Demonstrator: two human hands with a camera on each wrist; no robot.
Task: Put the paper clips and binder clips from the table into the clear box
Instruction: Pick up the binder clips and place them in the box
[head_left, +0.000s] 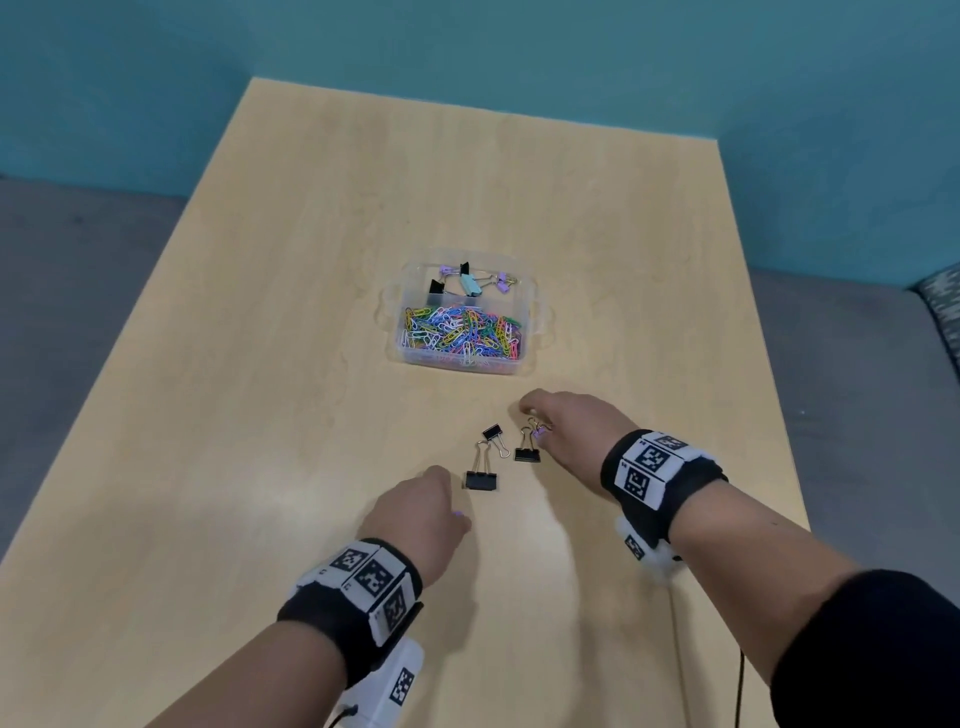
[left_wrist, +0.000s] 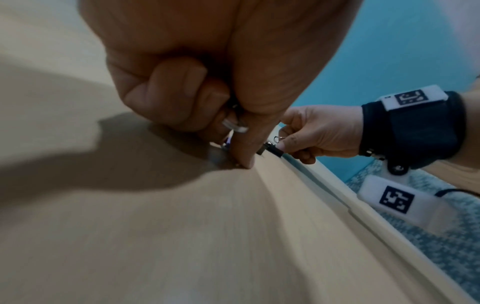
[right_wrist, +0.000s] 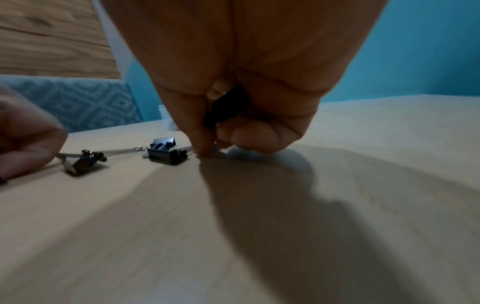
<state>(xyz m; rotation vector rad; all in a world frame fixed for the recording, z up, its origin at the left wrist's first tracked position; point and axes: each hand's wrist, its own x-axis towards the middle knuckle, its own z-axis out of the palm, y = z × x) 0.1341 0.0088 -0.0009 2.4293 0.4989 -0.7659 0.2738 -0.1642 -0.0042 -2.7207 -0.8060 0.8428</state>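
Note:
The clear box (head_left: 524, 296) stands mid-table, with coloured paper clips (head_left: 460, 335) in its near part and several binder clips (head_left: 470, 283) in its far part. Three black binder clips lie in front of it: a large one (head_left: 481, 478), a small one (head_left: 492, 432) and one (head_left: 527, 453) by my right hand. My left hand (head_left: 431, 499) is curled beside the large clip and grips a silver clip handle (left_wrist: 235, 125), its thumb tip on the table. My right hand (head_left: 540, 421) keeps a black binder clip (right_wrist: 226, 111) in its palm while its fingertips pinch a small purple clip (head_left: 540, 429) on the table.
The wooden table (head_left: 260, 415) stretches bare to the left and behind the box. Its right edge runs close to my right forearm. A patterned cushion (head_left: 943, 301) lies beyond that edge, and teal walls stand behind the table.

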